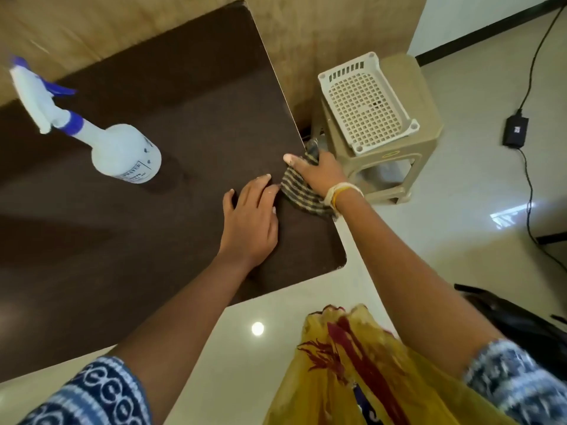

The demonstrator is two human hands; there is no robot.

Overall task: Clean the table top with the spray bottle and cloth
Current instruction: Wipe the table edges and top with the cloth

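A dark brown table top fills the left of the view. A white spray bottle with a blue trigger stands on it, left of both hands. At the table's right edge lies a checked dark and cream cloth. My right hand grips the cloth over that edge, thumb on the table top. My left hand lies flat on the table just left of the cloth, its fingertips touching the cloth's edge.
A beige plastic stool stands right beside the table, with a white perforated basket on top. A black power adapter and its cable lie on the pale tiled floor at the right. A wooden wall panel runs behind the table.
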